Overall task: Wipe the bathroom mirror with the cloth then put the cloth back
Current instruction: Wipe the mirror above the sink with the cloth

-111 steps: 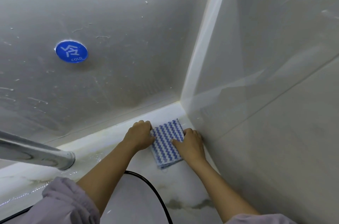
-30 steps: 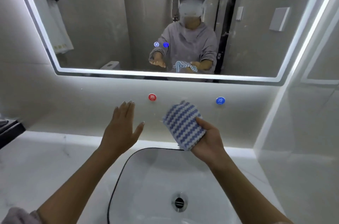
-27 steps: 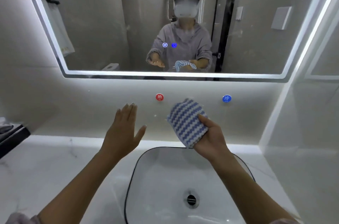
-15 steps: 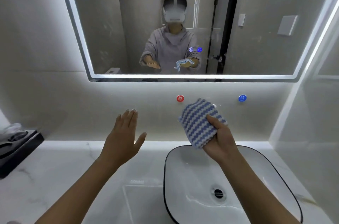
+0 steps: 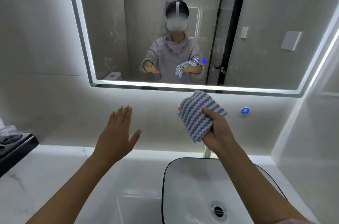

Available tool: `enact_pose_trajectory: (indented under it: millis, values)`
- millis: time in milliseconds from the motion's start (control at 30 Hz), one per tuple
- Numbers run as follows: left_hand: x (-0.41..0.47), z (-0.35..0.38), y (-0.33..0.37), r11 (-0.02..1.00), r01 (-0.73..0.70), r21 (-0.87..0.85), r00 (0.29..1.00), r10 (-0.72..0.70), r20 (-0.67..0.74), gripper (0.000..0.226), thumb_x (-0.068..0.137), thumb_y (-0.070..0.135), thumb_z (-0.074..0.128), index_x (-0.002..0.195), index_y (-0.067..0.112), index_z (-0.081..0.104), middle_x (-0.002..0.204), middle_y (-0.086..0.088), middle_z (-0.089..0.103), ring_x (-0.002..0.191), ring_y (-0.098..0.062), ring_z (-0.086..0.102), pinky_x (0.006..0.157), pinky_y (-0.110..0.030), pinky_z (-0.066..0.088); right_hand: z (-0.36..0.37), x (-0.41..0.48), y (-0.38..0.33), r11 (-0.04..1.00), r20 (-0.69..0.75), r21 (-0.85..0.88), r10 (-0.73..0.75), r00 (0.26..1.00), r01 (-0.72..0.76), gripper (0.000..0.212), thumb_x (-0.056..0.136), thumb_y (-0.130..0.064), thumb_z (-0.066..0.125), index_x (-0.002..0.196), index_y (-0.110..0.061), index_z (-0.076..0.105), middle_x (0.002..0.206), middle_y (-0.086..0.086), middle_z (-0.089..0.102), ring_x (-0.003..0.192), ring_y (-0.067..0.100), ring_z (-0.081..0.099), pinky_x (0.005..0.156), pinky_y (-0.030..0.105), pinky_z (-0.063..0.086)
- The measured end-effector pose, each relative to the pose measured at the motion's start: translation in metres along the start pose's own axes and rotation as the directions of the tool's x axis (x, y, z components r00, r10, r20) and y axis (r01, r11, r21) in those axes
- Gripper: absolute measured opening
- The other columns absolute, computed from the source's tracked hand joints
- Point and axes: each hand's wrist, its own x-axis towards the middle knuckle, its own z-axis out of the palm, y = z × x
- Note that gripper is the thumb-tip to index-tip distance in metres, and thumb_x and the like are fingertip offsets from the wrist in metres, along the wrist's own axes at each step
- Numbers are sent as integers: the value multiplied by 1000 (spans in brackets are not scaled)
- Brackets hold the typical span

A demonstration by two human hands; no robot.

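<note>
The bathroom mirror (image 5: 256,12) with a lit frame hangs on the wall ahead. My right hand (image 5: 218,130) grips a folded blue-and-white zigzag cloth (image 5: 197,113), held up just below the mirror's lower edge and apart from the glass. My left hand (image 5: 117,135) is raised in the air to the left, fingers straight and together, holding nothing. The mirror reflects a person with a headset, both hands and the cloth.
A white basin with a black rim (image 5: 192,192) sits below my right arm in the marble counter (image 5: 64,178). A blue cold-water button (image 5: 245,110) is on the wall. A black tray (image 5: 16,146) stands at the left. A side wall (image 5: 311,150) closes in at the right.
The cloth was lifted from the counter corner into my right hand. Over the last second the view has swung left and my right hand has raised the cloth closer to the mirror's lower edge.
</note>
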Motion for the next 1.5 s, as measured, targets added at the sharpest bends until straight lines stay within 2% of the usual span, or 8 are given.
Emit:
enact_pose_trajectory:
  millis: [133,267,400,600,767,1233,1400,1500]
  values:
    - [7,2,-5,999,49,-16,999,-49,-5,91,79,64,6,147,4,12,156,-11,15,145,-23,6,115,-31,-1,6,15,-2,998,9,-62,-9,1000,9,42,96,-9,47,136,-2,38,127,23,57,107,39,62,100,50,44]
    - [12,3,-16,998,58,3,998,-58,0,93,77,66,1,148,6,8,157,-10,11,145,-21,4,116,-31,-2,16,23,0,998,21,-62,-13,1000,15,38,95,-7,48,132,-2,39,109,18,64,77,32,72,77,44,52]
    - [19,2,-36,999,40,9,999,-40,-13,104,72,74,-15,148,6,8,157,-10,11,145,-21,4,115,-30,-2,29,31,9,998,28,-65,-14,1000,16,39,94,-7,49,132,-2,40,110,19,64,78,32,72,74,44,52]
    - [31,1,-77,999,-10,-35,1000,9,-29,89,80,63,8,147,5,14,156,-11,16,145,-24,9,114,-30,-1,57,42,39,1000,25,15,-18,1000,17,40,95,-8,48,133,-2,41,119,23,61,92,38,68,70,46,54]
    - [46,-4,-135,993,-112,-43,994,112,-7,76,93,56,24,148,7,8,157,-9,10,145,-21,4,114,-28,-5,93,56,78,989,13,138,-57,998,55,32,96,-12,48,124,1,46,97,23,69,76,37,71,54,44,59]
    - [75,-19,-233,975,-206,-87,978,202,-56,90,82,66,6,147,5,15,155,-9,18,144,-20,9,115,-29,0,158,83,143,954,-30,238,-180,983,182,32,94,-18,48,120,0,48,99,24,70,84,39,70,61,48,59]
    - [80,-14,-242,974,-205,-100,978,199,-65,99,77,71,-10,148,5,14,156,-9,17,145,-19,8,115,-28,-1,171,96,140,964,-107,148,-205,973,220,44,95,-19,49,135,-2,41,126,24,58,113,42,57,93,52,47]
    - [88,-15,-243,977,-187,-106,980,178,-89,98,79,72,-4,147,4,17,155,-11,20,143,-17,7,115,-29,1,177,105,134,964,-115,111,-227,967,240,42,96,-19,48,134,-3,41,123,23,59,111,41,58,94,52,46]
